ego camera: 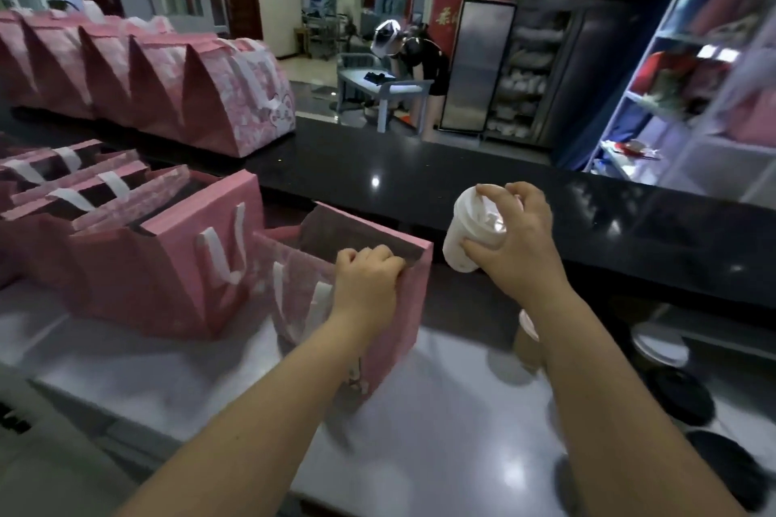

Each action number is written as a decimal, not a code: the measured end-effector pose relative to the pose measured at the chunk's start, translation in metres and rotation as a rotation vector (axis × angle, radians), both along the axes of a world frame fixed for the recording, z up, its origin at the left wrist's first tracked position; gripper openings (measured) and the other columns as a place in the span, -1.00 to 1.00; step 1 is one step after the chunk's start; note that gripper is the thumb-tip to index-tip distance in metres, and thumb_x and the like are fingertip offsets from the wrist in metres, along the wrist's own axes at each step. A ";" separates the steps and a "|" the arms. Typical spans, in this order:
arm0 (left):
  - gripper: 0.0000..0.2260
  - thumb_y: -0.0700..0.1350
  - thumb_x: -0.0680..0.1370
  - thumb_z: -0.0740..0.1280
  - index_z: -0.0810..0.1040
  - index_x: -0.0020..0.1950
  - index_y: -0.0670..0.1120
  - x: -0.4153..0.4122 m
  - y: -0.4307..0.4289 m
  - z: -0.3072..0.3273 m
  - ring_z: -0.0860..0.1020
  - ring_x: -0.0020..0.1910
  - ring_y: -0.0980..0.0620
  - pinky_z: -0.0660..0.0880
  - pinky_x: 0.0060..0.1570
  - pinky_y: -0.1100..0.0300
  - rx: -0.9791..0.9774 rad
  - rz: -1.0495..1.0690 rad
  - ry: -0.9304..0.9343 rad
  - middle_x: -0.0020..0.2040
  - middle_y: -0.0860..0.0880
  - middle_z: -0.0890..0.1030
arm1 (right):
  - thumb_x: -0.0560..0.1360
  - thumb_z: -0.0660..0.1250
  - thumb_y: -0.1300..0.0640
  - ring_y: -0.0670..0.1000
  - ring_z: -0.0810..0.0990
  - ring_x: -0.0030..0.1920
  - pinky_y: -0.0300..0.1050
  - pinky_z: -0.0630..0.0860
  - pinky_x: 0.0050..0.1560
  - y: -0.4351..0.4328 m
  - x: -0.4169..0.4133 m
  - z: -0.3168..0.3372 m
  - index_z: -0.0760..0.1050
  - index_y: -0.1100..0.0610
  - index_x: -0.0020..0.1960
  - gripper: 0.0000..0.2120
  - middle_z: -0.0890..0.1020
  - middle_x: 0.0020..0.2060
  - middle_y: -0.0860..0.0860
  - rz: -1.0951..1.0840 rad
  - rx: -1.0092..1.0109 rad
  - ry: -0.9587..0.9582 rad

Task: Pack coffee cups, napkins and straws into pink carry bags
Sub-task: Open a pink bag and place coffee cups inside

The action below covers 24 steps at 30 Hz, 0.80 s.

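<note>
An open pink carry bag [403,306] stands on the white counter in front of me. My left hand [367,273] grips its near top edge, fingers curled over the rim. My right hand [514,235] holds a white lidded coffee cup [466,235] in the air just right of the bag's mouth, tilted, with fingers over the lid and thumb on the side. Another cup [527,338] with a pale lid stands on the counter, partly hidden behind my right forearm.
Several open pink bags [159,273] with white handles stand at the left. A row of closed pink bags [235,97] sits on the raised black counter [420,180]. Dark round lids [680,395] lie at the right. Shelves [693,105] and a person [424,67] are in the background.
</note>
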State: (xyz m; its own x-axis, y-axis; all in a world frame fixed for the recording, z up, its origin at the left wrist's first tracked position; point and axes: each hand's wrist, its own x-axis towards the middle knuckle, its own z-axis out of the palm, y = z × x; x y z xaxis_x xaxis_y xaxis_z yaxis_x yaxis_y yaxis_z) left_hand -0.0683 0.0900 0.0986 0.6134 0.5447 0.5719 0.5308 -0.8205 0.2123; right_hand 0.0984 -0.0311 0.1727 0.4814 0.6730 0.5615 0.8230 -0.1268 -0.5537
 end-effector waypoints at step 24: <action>-0.89 -0.09 0.44 0.43 0.69 -0.05 0.02 0.017 0.021 0.033 0.55 -0.04 0.03 0.49 0.07 -0.04 -0.190 -0.280 0.006 -0.11 0.11 0.65 | 0.33 0.54 0.09 -0.02 0.20 0.37 -0.37 0.17 0.18 -0.058 0.001 0.013 0.38 -0.19 0.34 -0.35 0.23 0.33 -0.08 -0.042 -0.043 -0.006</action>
State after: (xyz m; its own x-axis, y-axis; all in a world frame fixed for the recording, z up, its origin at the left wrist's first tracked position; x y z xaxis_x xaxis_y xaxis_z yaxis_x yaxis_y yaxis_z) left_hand -0.0510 0.1109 0.1315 0.7574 0.4510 0.4722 0.2921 -0.8808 0.3727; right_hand 0.0995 -0.0890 0.1855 0.5061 0.6759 0.5358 0.8199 -0.1842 -0.5420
